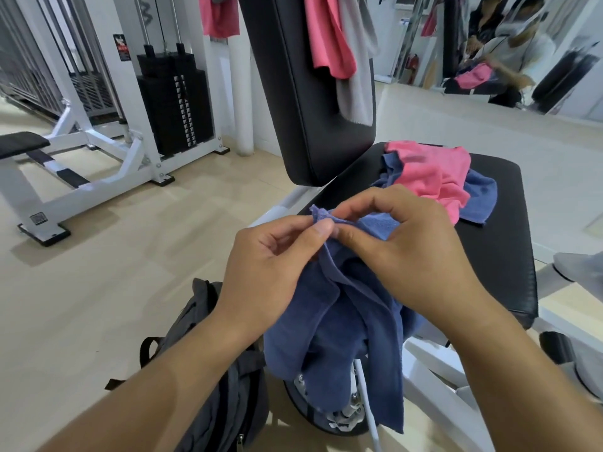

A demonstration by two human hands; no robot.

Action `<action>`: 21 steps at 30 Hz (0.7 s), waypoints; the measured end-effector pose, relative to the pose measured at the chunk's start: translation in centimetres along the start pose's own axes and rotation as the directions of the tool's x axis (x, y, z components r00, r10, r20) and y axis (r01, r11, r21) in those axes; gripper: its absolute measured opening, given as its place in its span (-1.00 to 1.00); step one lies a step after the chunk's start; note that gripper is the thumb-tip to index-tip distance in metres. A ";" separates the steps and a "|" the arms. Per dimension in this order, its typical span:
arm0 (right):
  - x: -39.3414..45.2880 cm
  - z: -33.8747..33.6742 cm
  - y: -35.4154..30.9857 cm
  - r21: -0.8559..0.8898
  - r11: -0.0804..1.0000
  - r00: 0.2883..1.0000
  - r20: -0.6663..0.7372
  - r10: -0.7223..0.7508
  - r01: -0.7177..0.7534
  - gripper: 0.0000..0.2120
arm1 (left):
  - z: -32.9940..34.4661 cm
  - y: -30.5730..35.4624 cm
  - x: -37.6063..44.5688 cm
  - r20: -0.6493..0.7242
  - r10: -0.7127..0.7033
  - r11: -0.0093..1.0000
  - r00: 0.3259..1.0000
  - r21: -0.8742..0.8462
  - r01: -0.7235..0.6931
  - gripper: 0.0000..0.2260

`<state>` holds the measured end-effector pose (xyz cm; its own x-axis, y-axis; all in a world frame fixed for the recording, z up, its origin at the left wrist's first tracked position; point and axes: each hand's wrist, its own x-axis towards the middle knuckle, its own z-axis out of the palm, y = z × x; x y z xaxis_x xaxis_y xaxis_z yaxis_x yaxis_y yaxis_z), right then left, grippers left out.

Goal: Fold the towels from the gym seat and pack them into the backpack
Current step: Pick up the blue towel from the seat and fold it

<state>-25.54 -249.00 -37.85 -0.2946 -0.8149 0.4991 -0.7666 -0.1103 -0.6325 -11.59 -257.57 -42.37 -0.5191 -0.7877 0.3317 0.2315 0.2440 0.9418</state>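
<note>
A blue towel (342, 321) hangs in front of me, pinched at one corner by both hands. My left hand (264, 265) grips the corner between thumb and fingers; my right hand (414, 246) pinches the same edge right beside it. On the black gym seat (499, 243) lie a crumpled pink towel (430, 172) and another blue towel (479, 200) under it. A pink towel (329, 37) and a grey towel (357, 76) hang over the black backrest (293, 102). The dark grey backpack (225, 386) stands on the floor below my left forearm, partly hidden.
A white weight machine (107, 164) with a black weight stack (176, 102) stands at the left on the pale wooden floor. A wall mirror (489, 44) at the back right reflects a person. White frame parts of the bench (434, 380) lie under the seat.
</note>
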 end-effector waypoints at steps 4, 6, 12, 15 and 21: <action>-0.1 0.1 0.0 -0.007 1.000 1.000 0.022 -0.006 0.006 -0.91 | -0.3 -0.1 0.0 0.000 0.018 0.998 1.000 0.061 -0.018 -0.85; -0.2 0.0 -0.1 -0.013 1.000 0.999 0.030 -0.019 0.019 -0.84 | -0.5 -0.1 -0.1 0.005 0.019 0.995 1.000 0.096 -0.019 -0.86; 0.0 -0.5 -0.4 -0.069 0.997 0.993 0.119 -0.025 0.033 -0.90 | -1.5 0.1 -0.3 0.049 0.074 0.979 0.996 0.186 -0.082 -0.84; 0.0 -0.8 -0.8 -0.162 0.984 0.975 0.218 -0.038 0.074 -0.79 | -2.5 0.8 -0.2 0.030 0.041 0.999 0.999 0.017 -0.042 -0.79; -1.1 1.6 -2.6 -0.177 0.957 0.920 0.361 -0.155 0.230 -0.85 | -6.0 1.7 -0.4 -0.246 0.005 0.988 0.969 -0.146 -0.043 -0.72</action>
<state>-22.24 -248.72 -37.72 0.0536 -0.9378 0.3430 -0.9025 -0.1924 -0.3852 -6.05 -260.22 -41.24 -0.2995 -0.9013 0.3128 0.3710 0.1920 0.9085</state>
